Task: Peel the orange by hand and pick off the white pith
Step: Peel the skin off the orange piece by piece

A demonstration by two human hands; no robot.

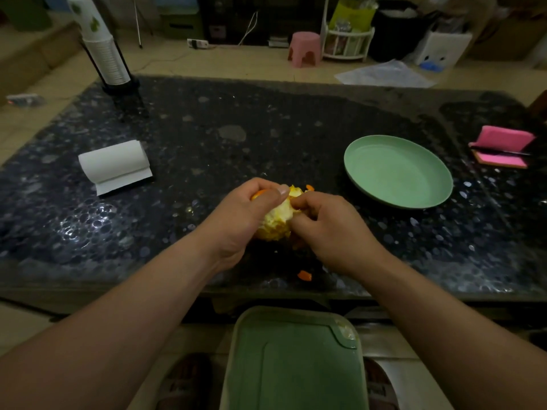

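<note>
One view only: the head-worn wide-angle camera looks forward and down, close above the left hand and right hand at frame centre, the table spreading across the middle, its edges bowed by the lens.

— What is the left hand doing?
— It is gripping a round, partly peeled orange fruit, pale pith showing, above the dark speckled stone table.
— And the right hand?
— Its curled fingers are pinching at the fruit's right side. A small orange peel scrap is lying on the table between the wrists, and a round pale-green plate is sitting off to the right.
</note>
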